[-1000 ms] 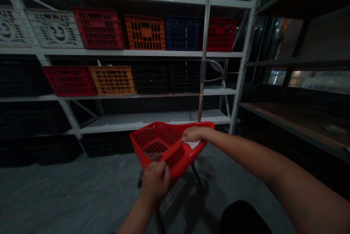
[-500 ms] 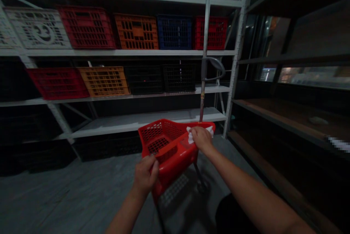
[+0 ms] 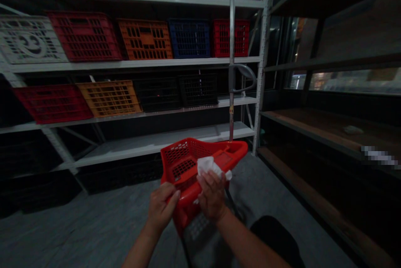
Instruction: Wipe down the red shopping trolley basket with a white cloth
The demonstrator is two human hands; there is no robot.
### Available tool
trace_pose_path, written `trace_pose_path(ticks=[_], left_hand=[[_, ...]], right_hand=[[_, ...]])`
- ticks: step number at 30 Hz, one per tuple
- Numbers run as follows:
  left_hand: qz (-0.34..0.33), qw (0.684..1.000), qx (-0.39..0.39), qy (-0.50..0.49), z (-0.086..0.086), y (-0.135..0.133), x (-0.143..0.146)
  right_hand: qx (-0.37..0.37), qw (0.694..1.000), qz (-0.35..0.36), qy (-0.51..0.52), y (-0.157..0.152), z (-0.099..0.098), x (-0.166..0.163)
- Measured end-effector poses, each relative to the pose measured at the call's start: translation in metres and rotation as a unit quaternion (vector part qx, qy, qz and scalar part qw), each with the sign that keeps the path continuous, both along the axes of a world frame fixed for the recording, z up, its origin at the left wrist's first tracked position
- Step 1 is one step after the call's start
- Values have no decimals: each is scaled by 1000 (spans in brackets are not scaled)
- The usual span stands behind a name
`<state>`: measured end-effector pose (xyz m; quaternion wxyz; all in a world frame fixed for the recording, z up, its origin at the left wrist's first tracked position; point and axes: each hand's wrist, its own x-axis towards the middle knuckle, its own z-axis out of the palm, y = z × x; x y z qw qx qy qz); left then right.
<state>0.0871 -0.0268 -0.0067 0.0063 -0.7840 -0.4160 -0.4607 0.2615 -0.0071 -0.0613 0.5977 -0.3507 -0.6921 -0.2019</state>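
In front of me stands a red plastic shopping cart (image 3: 216,157) with perforated basket walls and a grey looped handle (image 3: 242,78) on an upright metal pole. My left hand (image 3: 162,205) grips the near left corner of the cart's rim, thumb over the edge. A crumpled white cloth or tissue (image 3: 206,164) is held under the fingers of my right hand (image 3: 213,193), which presses it against the middle of the cart's near edge. The cart's basket looks bare inside, with its grid bottom showing.
White metal shelving (image 3: 150,65) runs across the back, holding a white crate (image 3: 29,42), an orange crate (image 3: 145,40), a blue crate (image 3: 189,38) and several others. Dark wooden shelves (image 3: 313,130) flank the right side. Grey floor (image 3: 103,226) lies around the cart.
My right hand has slid left and nearer along the cart's edge with the white cloth. My left hand keeps its hold on the corner. The view has turned slightly right.
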Motion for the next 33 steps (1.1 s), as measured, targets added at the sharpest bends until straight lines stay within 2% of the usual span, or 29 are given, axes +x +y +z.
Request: trace_pose_path(ticks=[3, 5, 8, 11, 15, 18, 20, 23, 26, 29, 31, 33], left_hand=[[-22, 1000, -19, 5, 1, 1, -14], [-30, 999, -28, 4, 1, 3, -23], [-22, 999, -34, -5, -1, 7, -33], [-1, 999, -40, 7, -1, 10, -40], [24, 991, -63, 119, 17, 8, -43], [88, 967, -83, 224, 40, 1, -34], [146, 947, -123, 259, 51, -3, -19], [208, 913, -200, 290, 58, -7, 11], [269, 884, -208, 320, 57, -7, 33], [314, 866, -198, 334, 56, -3, 37], [319, 866, -198, 331, 57, 1, 31], [317, 871, -194, 321, 57, 4, 22]], right_hand=[[-45, 996, -54, 50, 30, 12, 45], [-94, 992, -63, 49, 50, 25, 81], [-159, 985, -54, -33, 75, 44, 123], [-206, 965, -59, -148, 89, 59, 142], [-286, 913, -107, -271, 89, 81, 135], [-361, 867, -148, -310, 82, 96, 119], [-410, 843, -124, -324, 81, 106, 105], [-458, 820, -57, -338, 85, 118, 82], [-469, 813, -40, -342, 92, 129, 63], [-464, 813, -29, -351, 92, 134, 52], [-459, 812, -26, -360, 83, 130, 49], [-438, 829, -41, -345, 68, 118, 48]])
